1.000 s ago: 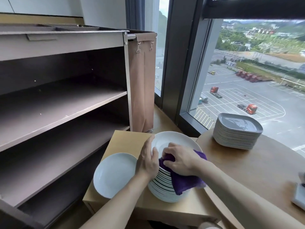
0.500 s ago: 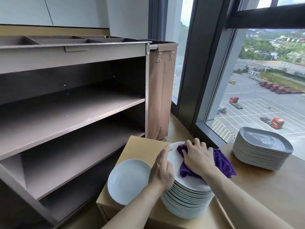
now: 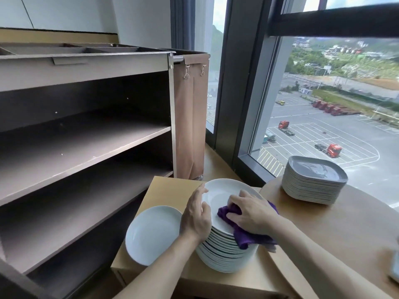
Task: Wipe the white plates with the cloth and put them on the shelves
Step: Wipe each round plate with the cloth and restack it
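Note:
A tall stack of white plates (image 3: 224, 253) stands on a low wooden stand (image 3: 170, 188). My left hand (image 3: 197, 216) grips the left rim of the top plate (image 3: 222, 190). My right hand (image 3: 251, 213) presses a crumpled purple cloth (image 3: 244, 235) onto the near right part of that plate, fingers curled over the cloth. A single white plate (image 3: 152, 234) lies on the stand to the left of the stack. The dark brown shelves (image 3: 82, 152) stand to the left, with nothing on the two boards I see.
A stack of grey square plates (image 3: 313, 180) sits on the round wooden table (image 3: 349, 229) at the right, by the window. A brown fabric bag (image 3: 190, 117) hangs on the shelf unit's right side. A grey object (image 3: 395, 268) shows at the right edge.
My right hand has slid the cloth from the far side of the top plate back toward its near right part. The view has shifted slightly; my left hand stays on the rim.

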`<action>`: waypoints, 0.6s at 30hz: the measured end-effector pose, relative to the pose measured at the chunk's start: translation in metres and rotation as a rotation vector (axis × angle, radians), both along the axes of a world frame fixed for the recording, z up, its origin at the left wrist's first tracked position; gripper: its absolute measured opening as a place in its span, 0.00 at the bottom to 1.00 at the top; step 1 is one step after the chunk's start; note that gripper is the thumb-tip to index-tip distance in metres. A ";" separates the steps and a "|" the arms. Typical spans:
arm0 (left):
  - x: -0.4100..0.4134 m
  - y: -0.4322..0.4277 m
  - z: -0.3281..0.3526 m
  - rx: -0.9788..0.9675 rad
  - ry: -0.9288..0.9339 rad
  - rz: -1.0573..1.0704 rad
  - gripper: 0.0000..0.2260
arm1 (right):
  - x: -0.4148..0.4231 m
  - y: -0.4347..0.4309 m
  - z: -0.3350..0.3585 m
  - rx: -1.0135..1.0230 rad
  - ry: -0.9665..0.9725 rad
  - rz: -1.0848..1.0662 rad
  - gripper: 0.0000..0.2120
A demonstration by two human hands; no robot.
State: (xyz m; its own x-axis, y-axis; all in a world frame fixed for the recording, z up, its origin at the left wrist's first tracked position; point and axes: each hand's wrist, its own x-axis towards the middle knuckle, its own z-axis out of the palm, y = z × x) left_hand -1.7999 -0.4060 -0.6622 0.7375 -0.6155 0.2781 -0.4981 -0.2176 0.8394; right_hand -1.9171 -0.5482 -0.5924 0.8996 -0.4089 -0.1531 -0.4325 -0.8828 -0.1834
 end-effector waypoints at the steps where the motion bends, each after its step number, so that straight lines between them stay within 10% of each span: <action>1: 0.000 0.000 0.000 -0.010 0.000 -0.001 0.26 | 0.003 0.004 0.002 0.059 -0.002 0.035 0.10; 7: 0.003 0.000 -0.004 -0.079 0.025 -0.018 0.30 | 0.029 0.026 -0.005 0.246 -0.157 0.092 0.10; 18: 0.001 0.002 0.000 -0.060 0.056 -0.032 0.26 | 0.066 0.020 -0.035 -0.088 -0.313 -0.183 0.17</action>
